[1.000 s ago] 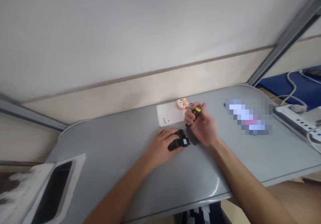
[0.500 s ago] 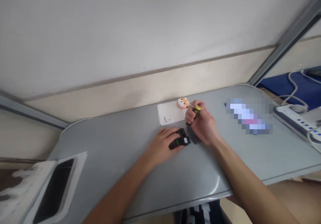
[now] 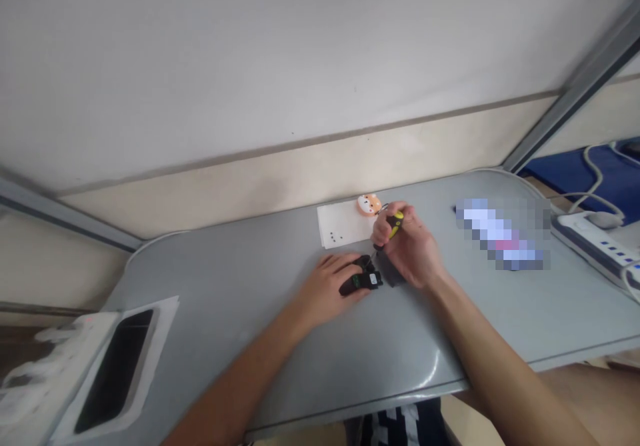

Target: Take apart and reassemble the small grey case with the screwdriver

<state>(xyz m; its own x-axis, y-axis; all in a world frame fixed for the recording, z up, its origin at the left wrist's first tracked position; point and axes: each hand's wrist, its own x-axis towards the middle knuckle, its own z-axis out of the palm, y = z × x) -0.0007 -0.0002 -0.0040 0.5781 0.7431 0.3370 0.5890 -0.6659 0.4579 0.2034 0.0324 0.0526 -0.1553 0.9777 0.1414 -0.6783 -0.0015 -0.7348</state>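
Note:
My left hand point(image 3: 330, 285) lies over a small black plastic device point(image 3: 367, 281) on the grey table, fingers curled around its left side. A white label and green marks show on the device; its kind I cannot make out. In my closed right hand point(image 3: 413, 246) is a black-and-yellow screwdriver point(image 3: 397, 224), tilted, its thin shaft pointing down into the device. Where exactly the tip sits is hidden. Under my right hand lies a dark flat piece point(image 3: 393, 274), partly covered. Behind, white paper point(image 3: 345, 221) bears several tiny dark screws point(image 3: 334, 237).
An orange-and-white animal-faced trinket point(image 3: 369, 205) rests on the paper's far right corner. A black phone-like slab point(image 3: 117, 369) lies at the left. Toward the right are a blurred-out object point(image 3: 500, 233) and a power strip point(image 3: 597, 239) with cables. A wall point(image 3: 300, 166) borders the far edge.
The screwdriver handle has turned slightly within my right hand, showing more of its yellow side. My left hand keeps its hold on the device. The whole view has shifted a little.

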